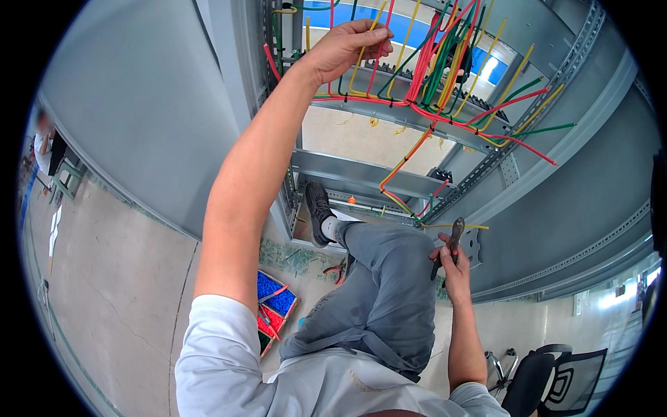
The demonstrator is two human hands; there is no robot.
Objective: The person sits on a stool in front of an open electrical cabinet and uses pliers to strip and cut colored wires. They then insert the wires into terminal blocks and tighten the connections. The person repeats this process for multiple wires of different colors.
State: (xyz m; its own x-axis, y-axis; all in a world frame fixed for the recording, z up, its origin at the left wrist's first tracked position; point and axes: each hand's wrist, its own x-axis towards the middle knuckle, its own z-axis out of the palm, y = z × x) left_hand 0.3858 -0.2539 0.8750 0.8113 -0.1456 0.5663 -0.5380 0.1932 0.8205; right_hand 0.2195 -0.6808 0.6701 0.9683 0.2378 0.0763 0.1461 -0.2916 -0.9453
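Note:
My left hand (353,47) is raised at the upper middle, thumb and fingers pinched together around a wire. A yellow wire (358,68) and a red wire (375,68) both run past these fingers; which one is gripped I cannot tell for sure. Red, green and yellow wires form a tied harness (389,102) across the grey metal cabinet frame (368,165). Lower right, my right hand (456,272) is closed around dark-handled pliers (455,240), their head pointing up. Near the pliers' head lies the end of a yellow wire (472,226).
On the floor, a divided box (294,306) holds blue and red small parts, with tools lying on top. Another pair of pliers (336,270) rests by my leg. Grey panels (139,104) flank the frame. A black chair (531,382) stands lower right; a person (43,149) sits far left.

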